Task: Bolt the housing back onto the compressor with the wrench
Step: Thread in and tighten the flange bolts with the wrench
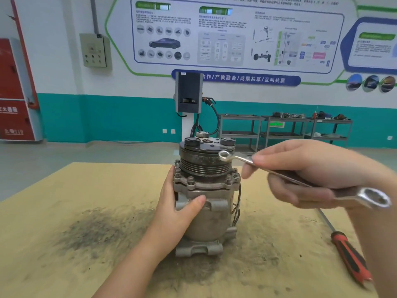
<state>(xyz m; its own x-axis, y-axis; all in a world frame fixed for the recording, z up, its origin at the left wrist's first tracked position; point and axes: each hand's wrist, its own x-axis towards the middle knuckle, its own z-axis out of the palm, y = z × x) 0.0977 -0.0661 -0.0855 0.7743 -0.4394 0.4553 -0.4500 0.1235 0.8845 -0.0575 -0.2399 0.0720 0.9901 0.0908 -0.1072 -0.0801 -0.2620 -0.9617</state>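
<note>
Head view gives me a tan table (pixel 64 211), its top smudged with dark grease stains around the middle. I see the compressor (pixel 206 198) standing upright near the table's centre, pulley end up, with the housing (pixel 204 186) flange and its bolts (pixel 190 181) ringed just below the pulley grooves. My left hand (pixel 178 207) is wrapped around the compressor's left side, thumb pressed across the front of the body. My right hand (pixel 305 173) is closed on the wrench (pixel 300 179), held in the air to the right of the compressor; its small ring end points toward the pulley and sits in front of it, and I cannot tell if they touch. The large ring end sticks out past my palm. A screwdriver (pixel 350 257) with a red and black handle lies on the table at the right, well apart from the compressor.

Behind the table the room has a grey floor, a white wall with a teal band, a large poster (pixel 236 35), a grey charger (pixel 188 93) on a post, metal shelves (pixel 285 130) and a red cabinet (pixel 15 89) at the left.
</note>
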